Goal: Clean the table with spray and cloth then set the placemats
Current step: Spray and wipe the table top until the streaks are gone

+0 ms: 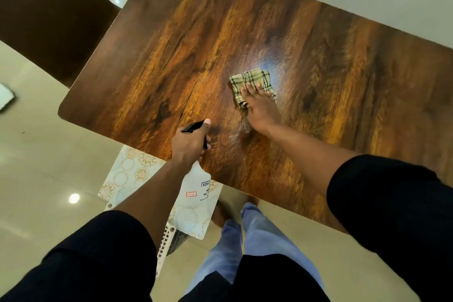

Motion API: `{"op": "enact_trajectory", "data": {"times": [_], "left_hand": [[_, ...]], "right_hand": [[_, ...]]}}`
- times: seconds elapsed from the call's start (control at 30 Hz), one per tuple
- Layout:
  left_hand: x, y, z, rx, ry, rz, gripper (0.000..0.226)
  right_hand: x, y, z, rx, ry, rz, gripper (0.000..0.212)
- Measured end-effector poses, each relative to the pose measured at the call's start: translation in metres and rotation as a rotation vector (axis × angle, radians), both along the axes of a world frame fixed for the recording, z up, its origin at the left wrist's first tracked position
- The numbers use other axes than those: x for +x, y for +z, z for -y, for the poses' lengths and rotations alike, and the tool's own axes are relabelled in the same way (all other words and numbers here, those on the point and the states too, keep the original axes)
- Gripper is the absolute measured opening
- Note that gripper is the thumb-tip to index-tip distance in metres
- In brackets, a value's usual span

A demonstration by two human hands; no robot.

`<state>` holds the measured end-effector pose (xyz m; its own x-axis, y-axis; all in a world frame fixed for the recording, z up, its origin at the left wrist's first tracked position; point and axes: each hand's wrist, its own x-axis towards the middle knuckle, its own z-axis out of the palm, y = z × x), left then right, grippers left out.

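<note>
Cloth (pixel 252 83) lies on table (pixel 171 44) (mid-surface), right of spray bottle (pixel 195 186)

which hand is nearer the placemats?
Left. The left hand grips the spray bottle right above the placemats by the table edge; the right hand presses the cloth farther out on the table.

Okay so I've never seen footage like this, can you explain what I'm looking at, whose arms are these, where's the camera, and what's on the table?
There is no machine here: a person wears a camera on the head, looking down at their own arms. The left hand grips a spray bottle by its black trigger head. The right hand presses a checked cloth flat on the wooden table. Patterned placemats wait on something lower beside the table. A dark chair stands at the far corner.
</note>
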<state>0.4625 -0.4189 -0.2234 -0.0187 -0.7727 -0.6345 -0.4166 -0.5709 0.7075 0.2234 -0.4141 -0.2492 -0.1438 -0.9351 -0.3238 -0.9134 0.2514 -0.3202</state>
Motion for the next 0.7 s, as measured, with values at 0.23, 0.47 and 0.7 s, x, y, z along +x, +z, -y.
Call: {"op": "enact_trajectory", "data": {"times": [0.23, 0.47, 0.7], "left_hand": [[-0.009, 0.004, -0.023, 0.022, -0.014, -0.014, 0.051], [-0.017, 0.003, -0.033, 0.054, -0.056, -0.005, 0.053], [-0.021, 0.007, -0.035, 0.041, -0.033, -0.028, 0.056]], "right_hand": [[0.046, -0.014, -0.086, -0.131, 0.344, 0.093, 0.066], [0.013, -0.013, -0.092, -0.003, 0.219, -0.01, 0.083], [-0.005, 0.004, -0.053, 0.138, -0.11, 0.014, 0.075]]}}
